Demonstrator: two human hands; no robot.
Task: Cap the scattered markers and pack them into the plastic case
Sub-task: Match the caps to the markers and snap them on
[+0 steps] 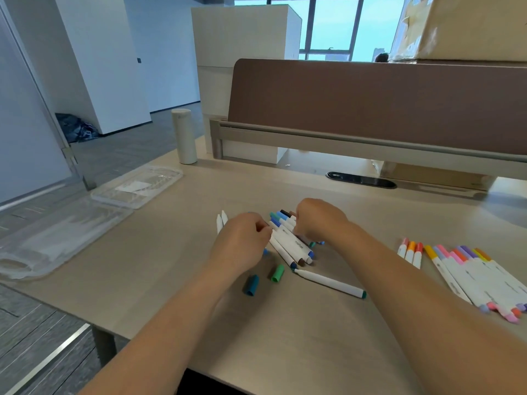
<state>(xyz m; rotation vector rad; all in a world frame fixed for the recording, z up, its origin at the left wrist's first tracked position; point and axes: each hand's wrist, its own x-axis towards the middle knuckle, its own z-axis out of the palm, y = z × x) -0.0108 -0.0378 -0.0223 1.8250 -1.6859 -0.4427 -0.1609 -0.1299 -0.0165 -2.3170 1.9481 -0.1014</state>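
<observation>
Left hand [242,241] and right hand [317,218] both curled round the markers [288,241] mid-desk, case [85,220] well left (lying open); uneven squeeze could splay them, scattering loose caps [278,273].

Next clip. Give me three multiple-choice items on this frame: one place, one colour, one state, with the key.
1. The plastic case lies: A. at the desk's left B. at the desk's right C. on the partition
2. The loose cap beside the teal cap is: A. red B. green C. black
3. The left hand and right hand: A. lie flat B. grip the bundle of markers C. lift the case
Key: 1A, it lies open left of both hands; 2B, its green shows plainly; 3B, both curl round the bundle.
</observation>
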